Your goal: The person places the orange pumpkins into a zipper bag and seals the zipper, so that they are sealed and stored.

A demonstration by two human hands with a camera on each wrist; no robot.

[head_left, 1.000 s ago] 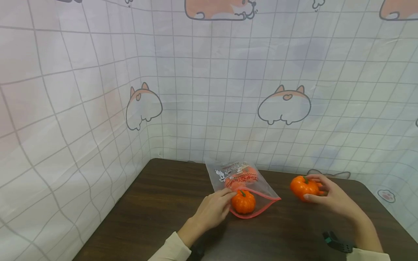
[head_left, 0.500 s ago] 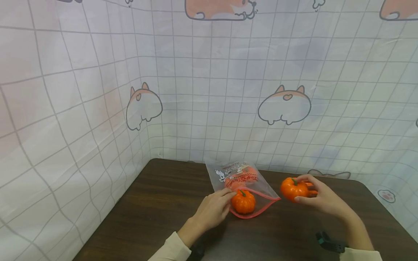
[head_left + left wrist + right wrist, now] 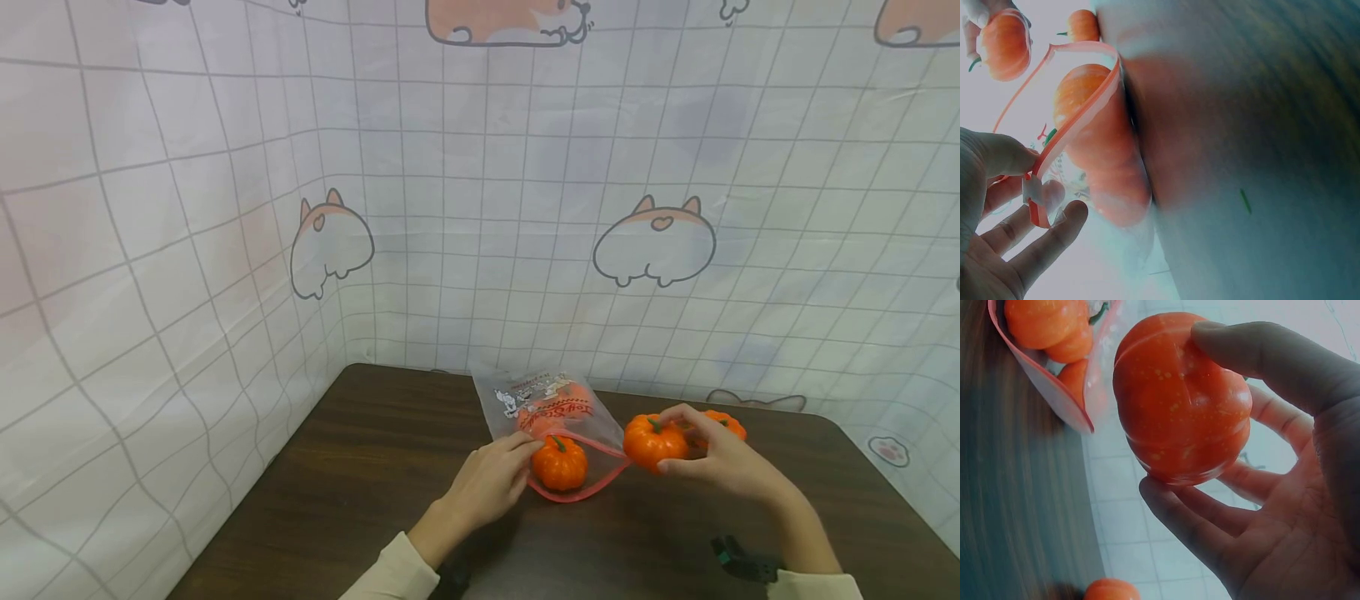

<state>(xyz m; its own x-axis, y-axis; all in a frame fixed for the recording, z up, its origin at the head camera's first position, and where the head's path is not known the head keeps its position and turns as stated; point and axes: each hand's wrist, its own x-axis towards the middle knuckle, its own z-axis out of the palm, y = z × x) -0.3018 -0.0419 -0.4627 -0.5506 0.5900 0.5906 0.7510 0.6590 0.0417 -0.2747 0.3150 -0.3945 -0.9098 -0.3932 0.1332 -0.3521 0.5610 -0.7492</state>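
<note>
A clear zip bag (image 3: 491,398) with a red rim and printed lettering lies on the table, its mouth held apart. Inside are several small orange pumpkins, one of them (image 3: 559,463) just within the mouth with its green stem up. My left hand (image 3: 491,479) pinches the bag's red rim between thumb and fingers, as the left wrist view shows. My right hand (image 3: 723,458) grips another small pumpkin (image 3: 649,443) by its sides, close to the bag's right corner. In the right wrist view this pumpkin (image 3: 1182,406) is between thumb and fingertips.
One more orange pumpkin (image 3: 726,423) sits on the dark wooden table (image 3: 360,467) behind my right hand, partly hidden by it. A white gridded curtain (image 3: 480,250) with cartoon dogs hangs behind the table and along its left side.
My right hand has carried its pumpkin leftward to the bag's right corner, uncovering the pumpkin on the table behind it. The left hand has stayed on the bag's rim.
</note>
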